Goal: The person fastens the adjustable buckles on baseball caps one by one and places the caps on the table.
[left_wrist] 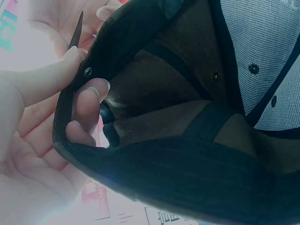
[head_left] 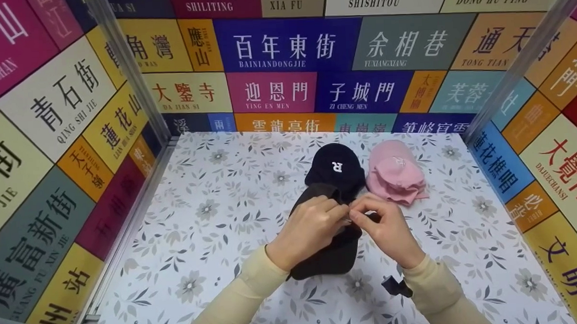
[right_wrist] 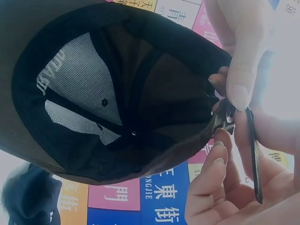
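Observation:
Both hands work at the back strap (left_wrist: 65, 110) of a dark brown baseball cap (head_left: 328, 261), which is turned with its brim toward me. My left hand (head_left: 315, 228) pinches the strap beside the cap's back opening, thumb on top and fingertips curled through from below. Close against it, my right hand (head_left: 387, 228) pinches at the same strap with thumb and forefinger. A loose strap end (right_wrist: 255, 161) sticks out between the hands in the right wrist view. The cap's inside shows dark tape and white mesh (right_wrist: 82, 70). Fingers partly hide the strap's fastening.
Just behind the held cap sits a black cap (head_left: 334, 163) with a white letter R. A pink cap (head_left: 395, 160) lies to its right. The table (head_left: 200, 251) has a floral cover, and sign-patterned walls (head_left: 284, 44) stand at the back and sides.

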`<state>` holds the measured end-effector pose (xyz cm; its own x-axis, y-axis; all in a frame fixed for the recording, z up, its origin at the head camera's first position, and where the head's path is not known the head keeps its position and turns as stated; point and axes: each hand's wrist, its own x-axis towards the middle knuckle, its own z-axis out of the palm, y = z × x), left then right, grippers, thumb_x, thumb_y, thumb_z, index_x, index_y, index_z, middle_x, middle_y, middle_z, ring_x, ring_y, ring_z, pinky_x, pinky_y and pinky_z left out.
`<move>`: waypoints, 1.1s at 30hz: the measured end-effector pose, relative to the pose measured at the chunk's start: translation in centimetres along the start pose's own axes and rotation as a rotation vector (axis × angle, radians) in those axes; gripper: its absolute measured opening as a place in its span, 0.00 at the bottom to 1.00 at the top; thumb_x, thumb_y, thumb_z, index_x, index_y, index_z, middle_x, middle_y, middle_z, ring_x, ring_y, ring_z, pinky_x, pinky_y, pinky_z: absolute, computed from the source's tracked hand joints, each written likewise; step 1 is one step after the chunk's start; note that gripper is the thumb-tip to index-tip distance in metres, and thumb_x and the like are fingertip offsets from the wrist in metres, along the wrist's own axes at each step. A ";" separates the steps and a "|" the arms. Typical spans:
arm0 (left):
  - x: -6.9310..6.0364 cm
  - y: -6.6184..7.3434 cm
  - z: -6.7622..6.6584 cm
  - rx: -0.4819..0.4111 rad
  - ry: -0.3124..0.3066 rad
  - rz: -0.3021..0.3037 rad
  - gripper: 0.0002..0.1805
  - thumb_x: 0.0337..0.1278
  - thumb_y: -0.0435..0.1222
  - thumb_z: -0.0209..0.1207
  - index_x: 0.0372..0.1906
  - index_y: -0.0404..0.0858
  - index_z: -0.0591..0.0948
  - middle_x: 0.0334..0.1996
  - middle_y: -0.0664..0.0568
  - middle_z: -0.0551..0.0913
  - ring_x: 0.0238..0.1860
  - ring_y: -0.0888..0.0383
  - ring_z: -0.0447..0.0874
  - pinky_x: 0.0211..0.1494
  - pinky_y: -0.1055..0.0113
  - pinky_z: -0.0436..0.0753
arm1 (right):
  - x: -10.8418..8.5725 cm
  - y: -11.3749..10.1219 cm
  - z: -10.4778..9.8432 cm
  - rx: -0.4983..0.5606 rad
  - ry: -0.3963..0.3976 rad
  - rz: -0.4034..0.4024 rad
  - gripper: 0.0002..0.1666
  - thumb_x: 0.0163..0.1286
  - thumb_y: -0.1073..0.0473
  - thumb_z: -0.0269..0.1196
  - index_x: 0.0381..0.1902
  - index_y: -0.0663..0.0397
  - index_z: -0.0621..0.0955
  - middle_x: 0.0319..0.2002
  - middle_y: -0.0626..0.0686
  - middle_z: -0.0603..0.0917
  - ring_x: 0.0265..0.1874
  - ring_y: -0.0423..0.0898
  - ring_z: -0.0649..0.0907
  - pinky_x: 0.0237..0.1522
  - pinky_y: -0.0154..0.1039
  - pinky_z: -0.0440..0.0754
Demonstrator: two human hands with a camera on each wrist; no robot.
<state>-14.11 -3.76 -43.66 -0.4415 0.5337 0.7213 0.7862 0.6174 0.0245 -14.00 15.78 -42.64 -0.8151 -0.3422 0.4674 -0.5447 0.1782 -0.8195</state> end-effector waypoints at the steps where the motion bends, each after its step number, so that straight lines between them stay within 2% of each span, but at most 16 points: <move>1: 0.0 0.0 0.0 0.004 0.000 0.002 0.06 0.61 0.37 0.68 0.34 0.40 0.82 0.26 0.55 0.79 0.28 0.56 0.76 0.33 0.66 0.76 | 0.0 0.0 0.0 0.004 -0.001 0.006 0.07 0.67 0.72 0.65 0.28 0.62 0.84 0.36 0.58 0.83 0.40 0.50 0.81 0.39 0.33 0.78; 11: 0.0 -0.1 0.0 -0.012 0.007 0.004 0.05 0.61 0.37 0.68 0.36 0.41 0.83 0.28 0.56 0.81 0.29 0.57 0.77 0.35 0.67 0.77 | -0.1 0.0 -0.1 0.005 0.008 0.021 0.07 0.66 0.72 0.66 0.28 0.62 0.85 0.37 0.58 0.83 0.41 0.50 0.81 0.41 0.33 0.78; 19: -0.3 -0.4 -0.1 -0.040 0.008 -0.003 0.05 0.60 0.35 0.68 0.36 0.39 0.83 0.29 0.54 0.80 0.31 0.57 0.77 0.38 0.67 0.77 | -0.2 0.0 -0.3 0.001 0.006 0.036 0.07 0.66 0.74 0.65 0.28 0.62 0.84 0.37 0.60 0.83 0.39 0.49 0.81 0.34 0.34 0.79; 24: -0.3 -0.3 -0.1 -0.036 0.007 -0.008 0.06 0.59 0.35 0.69 0.34 0.40 0.82 0.29 0.54 0.79 0.31 0.57 0.77 0.39 0.66 0.77 | -0.2 0.0 -0.3 0.010 0.007 0.033 0.08 0.65 0.74 0.65 0.26 0.63 0.83 0.35 0.60 0.83 0.37 0.49 0.81 0.34 0.34 0.78; 29: -0.3 -0.3 -0.2 -0.031 0.000 -0.015 0.05 0.60 0.34 0.68 0.34 0.39 0.81 0.29 0.54 0.79 0.32 0.56 0.77 0.38 0.65 0.77 | 0.0 -0.1 -0.3 0.016 0.004 0.047 0.06 0.67 0.72 0.65 0.29 0.65 0.84 0.37 0.61 0.83 0.40 0.50 0.81 0.38 0.34 0.79; 33: -0.2 -0.3 -0.2 -0.013 0.001 -0.022 0.05 0.60 0.34 0.68 0.34 0.39 0.81 0.29 0.53 0.78 0.31 0.55 0.77 0.38 0.65 0.77 | 0.3 -0.1 -0.3 0.009 0.005 0.058 0.04 0.68 0.71 0.65 0.33 0.66 0.86 0.43 0.61 0.84 0.43 0.50 0.82 0.40 0.33 0.80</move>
<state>-14.19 -4.14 -43.71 -0.4584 0.5195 0.7211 0.7819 0.6215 0.0493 -14.21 15.93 -42.33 -0.8466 -0.3264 0.4204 -0.4943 0.1890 -0.8485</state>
